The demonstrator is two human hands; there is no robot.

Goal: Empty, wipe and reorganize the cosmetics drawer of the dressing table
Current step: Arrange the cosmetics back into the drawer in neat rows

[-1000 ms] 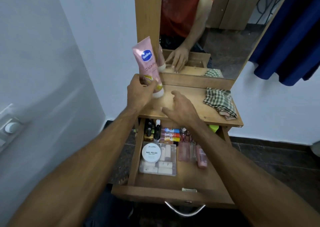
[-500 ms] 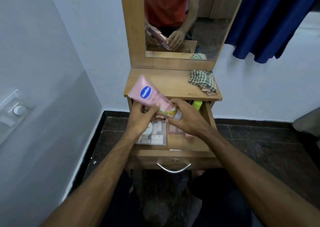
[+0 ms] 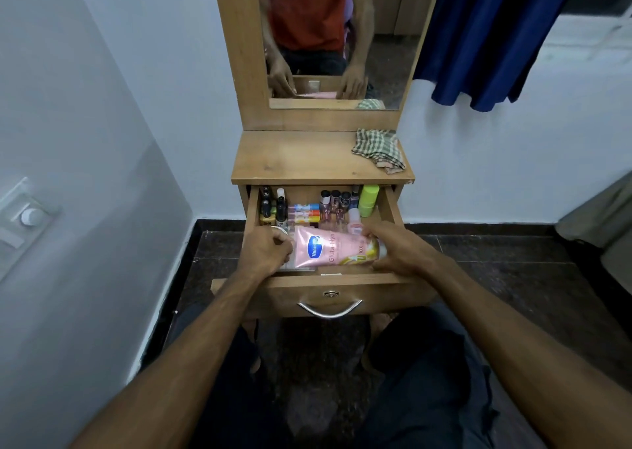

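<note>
Lotion tube (image 3: 337,248) now lowered sideways into drawer (image 3: 342,279), both hands' fingers (image 3: 371,232) grasping its ends.

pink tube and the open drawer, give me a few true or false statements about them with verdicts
1. The pink tube lies sideways across the front of the open drawer. True.
2. Only the right hand touches the tube. False: the left hand holds its flat end too.
3. The checked cloth lies on the dressing table top. True.
4. The green bottle stands at the drawer's back left corner. False: it is at the back right.
5. The drawer's handle is metal. True.
</note>
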